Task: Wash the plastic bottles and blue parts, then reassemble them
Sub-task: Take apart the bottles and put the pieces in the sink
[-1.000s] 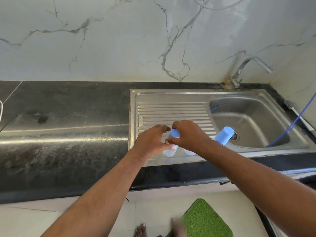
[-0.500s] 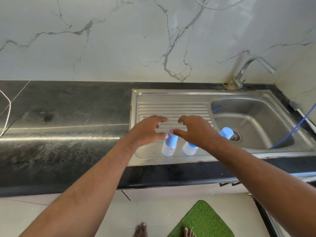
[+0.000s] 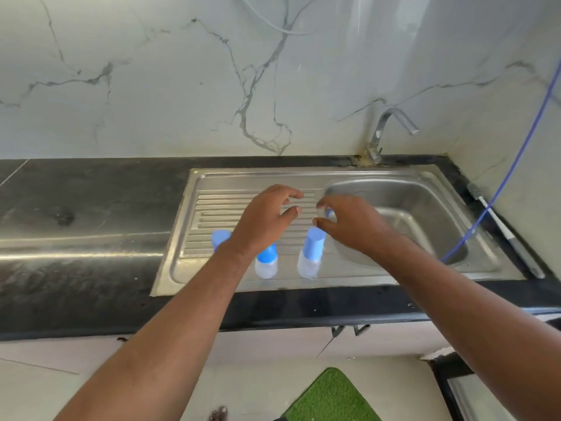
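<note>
— Both hands have come off the capped bottle (image 3: 310, 256) and moved past it; the left hand (image 3: 267, 218) hangs loose, holding nothing.
— And the right hand (image 3: 353, 227)?
— Fingers curled, maybe pinching something small and clear; too blurred to tell.
— What could go wrong?
— A second bottle (image 3: 266, 264) stands under the left wrist, with a blue part (image 3: 220, 237) just left of it. A dropping forearm would topple them.
</note>
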